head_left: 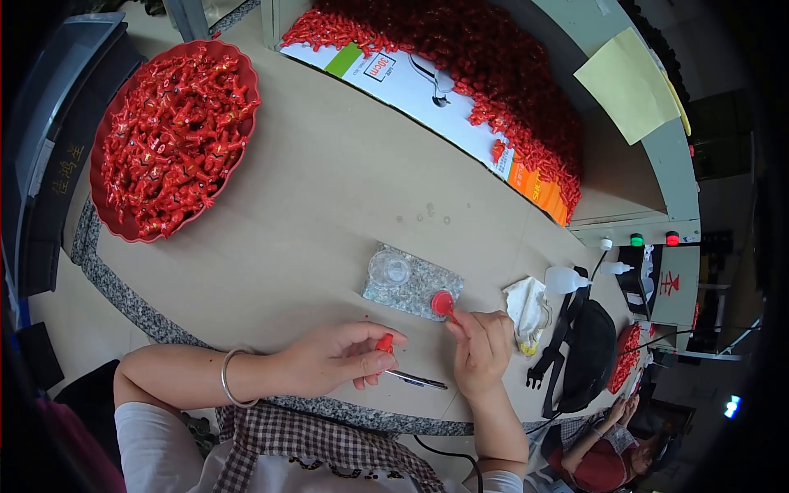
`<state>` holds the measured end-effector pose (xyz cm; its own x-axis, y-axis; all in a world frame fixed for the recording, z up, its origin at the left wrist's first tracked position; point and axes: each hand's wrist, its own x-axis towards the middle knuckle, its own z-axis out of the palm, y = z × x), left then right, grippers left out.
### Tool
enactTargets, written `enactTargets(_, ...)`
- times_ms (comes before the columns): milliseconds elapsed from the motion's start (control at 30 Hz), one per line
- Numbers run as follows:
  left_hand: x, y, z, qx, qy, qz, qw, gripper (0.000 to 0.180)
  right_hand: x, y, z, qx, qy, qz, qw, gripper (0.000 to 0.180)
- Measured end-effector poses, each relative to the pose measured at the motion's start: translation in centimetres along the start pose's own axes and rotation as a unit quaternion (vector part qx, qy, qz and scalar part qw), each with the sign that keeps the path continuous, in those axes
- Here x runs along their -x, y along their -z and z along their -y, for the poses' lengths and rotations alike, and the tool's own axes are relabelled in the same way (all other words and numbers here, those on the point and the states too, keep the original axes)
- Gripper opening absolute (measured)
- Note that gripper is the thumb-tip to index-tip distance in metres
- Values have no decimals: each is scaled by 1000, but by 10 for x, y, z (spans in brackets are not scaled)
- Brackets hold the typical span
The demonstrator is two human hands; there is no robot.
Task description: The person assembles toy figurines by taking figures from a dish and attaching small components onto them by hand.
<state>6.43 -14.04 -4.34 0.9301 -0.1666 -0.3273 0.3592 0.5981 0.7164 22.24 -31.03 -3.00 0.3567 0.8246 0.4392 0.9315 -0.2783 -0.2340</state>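
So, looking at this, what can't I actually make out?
All in the head view:
- Small red piece: partly hidden by the left hand's fingers.
- Red round-ended piece: its near end is covered by the right hand's fingers.
- Red bowl: lower pieces buried under upper ones.
- Black pouch: contents hidden by its fabric.

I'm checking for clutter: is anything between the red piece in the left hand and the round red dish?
Nothing visible stands between the red piece in the left hand and the red dish; the right hand is right of the dish, off that line.
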Motion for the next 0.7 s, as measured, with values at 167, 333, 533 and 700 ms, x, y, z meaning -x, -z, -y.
enactTargets(167,1,1,1,-11,-3,-10,1000,34,-2,0,1,10,10,11,1000,24)
enactTargets(333,1,1,1,-8,-6,-10,1000,34,-3,0,1,11,15,16,1000,25)
enactTargets(533,1,1,-1,-7,4,-13,1000,35,-2,-2,0,34,29,28,999,26)
enactTargets(700,2,1,-1,-9,3,-16,1000,35,-2,-1,1,48,42,33,997,26)
